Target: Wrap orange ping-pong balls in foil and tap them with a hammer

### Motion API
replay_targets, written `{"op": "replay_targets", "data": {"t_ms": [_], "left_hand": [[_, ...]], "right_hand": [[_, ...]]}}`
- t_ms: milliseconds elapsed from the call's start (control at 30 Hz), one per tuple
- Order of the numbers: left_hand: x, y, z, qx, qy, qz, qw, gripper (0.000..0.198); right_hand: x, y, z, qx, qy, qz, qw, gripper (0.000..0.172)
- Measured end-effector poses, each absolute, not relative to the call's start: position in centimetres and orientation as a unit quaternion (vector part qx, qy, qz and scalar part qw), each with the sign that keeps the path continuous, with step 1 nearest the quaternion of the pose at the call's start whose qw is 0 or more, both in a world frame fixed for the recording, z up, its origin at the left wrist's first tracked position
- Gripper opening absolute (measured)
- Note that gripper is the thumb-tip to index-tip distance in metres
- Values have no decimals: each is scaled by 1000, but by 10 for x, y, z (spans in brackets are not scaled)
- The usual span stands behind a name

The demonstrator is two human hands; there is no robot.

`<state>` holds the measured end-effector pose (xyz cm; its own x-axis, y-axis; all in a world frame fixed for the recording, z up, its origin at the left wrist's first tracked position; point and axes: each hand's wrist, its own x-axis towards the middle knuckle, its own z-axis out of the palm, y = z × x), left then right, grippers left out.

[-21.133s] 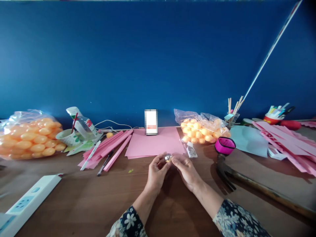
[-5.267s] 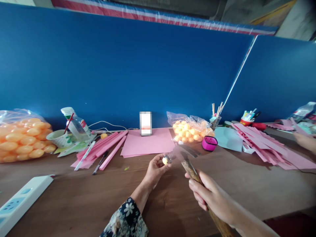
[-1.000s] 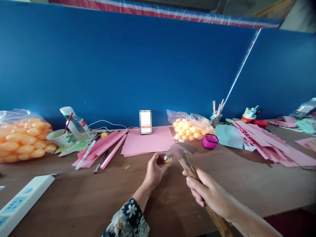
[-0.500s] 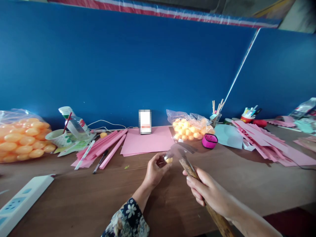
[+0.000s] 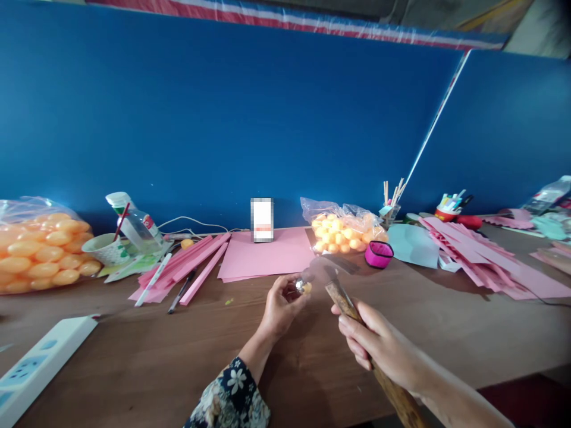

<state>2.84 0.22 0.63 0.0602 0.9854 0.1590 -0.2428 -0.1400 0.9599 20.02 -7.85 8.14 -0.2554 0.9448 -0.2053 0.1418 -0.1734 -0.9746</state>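
Observation:
Over the middle of the brown table, my left hand [image 5: 281,306] pinches a small round shiny thing [image 5: 302,286], silver on one part and pale yellow on another; its exact kind is unclear. My right hand [image 5: 368,336] wraps round the wooden handle of a hammer [image 5: 341,300]. The hammer's grey head is smeared by motion and hovers just to the right of the shiny thing, and I cannot tell if they touch. Behind my hands lie pink paper sheets [image 5: 263,255], and further right is a clear bag of yellow-orange balls [image 5: 336,232].
A big bag of orange egg-shaped balls [image 5: 49,255], a paper cup [image 5: 104,248] and a bottle [image 5: 138,223] stand left, with a white power strip [image 5: 42,351] in front. A phone [image 5: 262,220] leans at the blue wall. Right are a magenta basket-like holder [image 5: 379,254] and pink strips [image 5: 473,255].
The hammer and my right hand have shifted very slightly to the right. More of the silver part shows in my left hand, which stays in nearly the same place.

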Motion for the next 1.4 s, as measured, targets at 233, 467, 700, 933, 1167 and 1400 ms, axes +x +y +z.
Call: {"op": "replay_targets", "data": {"t_ms": [233,467,700,933,1167,1400], "left_hand": [[28,1,11,520,390,563,510,41],[27,0,14,525,401,559,501,43],[27,0,17,529,412,549,499,41],[25,0,14,551,433,520,489,39],[23,2,8,576,453,509,451,38],[24,3,8,534,415,517,525,45]], "right_hand": [[200,-81,80,-501,-556,572,335,28],[200,-81,85,-501,-566,562,337,30],[198,-82,79,-511,-555,570,326,33],[199,-81,83,-508,-558,566,333,29],[199,-81,74,-518,-563,559,319,28],[200,-79,71,-508,-574,557,319,26]]}}
